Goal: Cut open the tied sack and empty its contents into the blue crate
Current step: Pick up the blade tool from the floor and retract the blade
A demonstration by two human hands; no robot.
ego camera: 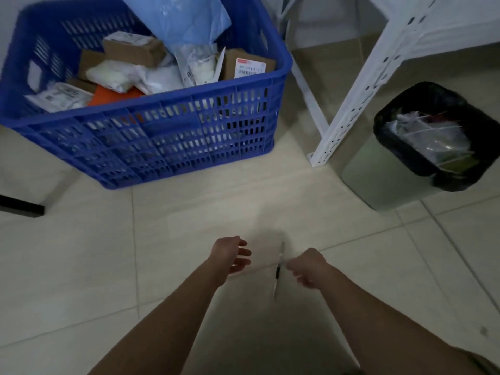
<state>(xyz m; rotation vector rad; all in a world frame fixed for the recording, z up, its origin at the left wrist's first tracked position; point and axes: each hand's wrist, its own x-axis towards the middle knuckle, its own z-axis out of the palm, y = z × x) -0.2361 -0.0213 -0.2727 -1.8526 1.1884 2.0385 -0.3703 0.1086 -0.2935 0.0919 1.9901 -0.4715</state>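
The blue slotted plastic crate [151, 109] is sitting on the pale glossy floor tiles [81, 266], already holding brown cardboard boxes [132, 50], white crinkled poly mailers [119, 77] and an orange flat packet [113, 97]. A light blue, soft plastic sack [184, 17] is hanging or slumping into the crate at its far side, apparently emptied.

The left hand [232, 255] is hovering above the floor with its fingers spread and loose, holding nothing. The right hand [308, 266] is reaching just beside a thin grey blade-like cutter [278, 269]; motion blur makes it hard to tell whether the fingers are gripping it or only brushing it, so I cannot tell the grip.

If the cutter is being put down or picked up, it is best handled by the dark middle section, blade pointing away from the other hand, with the left hand staying apart from it.

To the right, a white perforated metal shelf leg [351, 90] and a grey bin with a black liner [433, 136] are standing near.
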